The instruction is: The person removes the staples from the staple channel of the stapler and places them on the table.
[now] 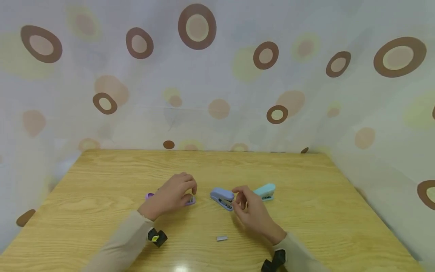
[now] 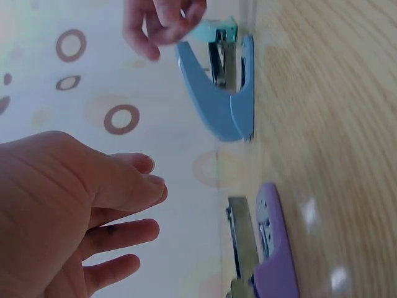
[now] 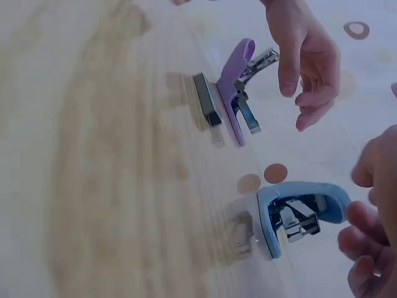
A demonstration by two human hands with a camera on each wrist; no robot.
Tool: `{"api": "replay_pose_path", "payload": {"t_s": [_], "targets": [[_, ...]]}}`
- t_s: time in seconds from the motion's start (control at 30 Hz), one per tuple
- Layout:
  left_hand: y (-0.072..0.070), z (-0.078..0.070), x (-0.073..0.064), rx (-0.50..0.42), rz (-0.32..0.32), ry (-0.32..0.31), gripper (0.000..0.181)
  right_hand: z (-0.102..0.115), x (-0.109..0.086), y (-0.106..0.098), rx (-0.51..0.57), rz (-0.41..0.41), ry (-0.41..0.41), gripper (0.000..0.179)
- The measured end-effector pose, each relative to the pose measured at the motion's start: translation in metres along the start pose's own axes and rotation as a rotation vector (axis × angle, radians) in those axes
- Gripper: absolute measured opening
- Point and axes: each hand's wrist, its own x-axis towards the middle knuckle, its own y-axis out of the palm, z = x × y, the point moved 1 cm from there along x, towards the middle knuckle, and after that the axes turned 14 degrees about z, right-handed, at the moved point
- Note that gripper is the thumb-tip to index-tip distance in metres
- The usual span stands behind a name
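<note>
My left hand (image 1: 172,195) hovers over the purple stapler (image 2: 276,261), its fingers loosely bent with nothing between them. In the right wrist view that stapler (image 3: 231,73) stands opened up, its cover swung away from the metal magazine (image 3: 249,118). The hand hides much of it in the head view. A blue stapler (image 1: 222,194) lies between the hands, its jaws apart and its front towards my right hand (image 1: 254,214). The right fingers are loosely curled beside its front end and hold nothing; a gap shows between them and the stapler in the left wrist view.
Behind my right hand lies a mint-green stapler (image 1: 266,190). A small strip of staples (image 1: 222,238) is on the wooden table (image 1: 306,226) nearer to me, between the forearms. A patterned curtain (image 1: 217,75) hangs along the table's back and right sides.
</note>
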Motion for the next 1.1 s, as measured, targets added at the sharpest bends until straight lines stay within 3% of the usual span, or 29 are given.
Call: {"api": "replay_pose_path", "payload": {"t_s": [0.23, 0.43, 0.6, 0.9, 1.1], "targets": [[0.008, -0.014, 0.024, -0.083, 0.060, -0.008, 0.018, -0.008, 0.005, 0.000, -0.056, 0.114, 0.176, 0.041], [0.021, -0.023, 0.051, -0.184, 0.121, -0.014, 0.020, -0.014, 0.008, 0.002, -0.026, 0.183, 0.226, 0.033], [0.033, -0.033, 0.067, -0.186, 0.153, 0.031, 0.027, -0.017, 0.007, 0.007, 0.015, 0.228, 0.248, 0.021], [0.038, -0.040, 0.073, -0.082, 0.151, 0.055, 0.035, -0.021, 0.009, 0.010, 0.054, 0.248, 0.280, 0.013], [0.038, -0.040, 0.075, -0.065, 0.154, 0.054, 0.040, -0.024, 0.009, 0.012, 0.073, 0.251, 0.293, 0.008]]}}
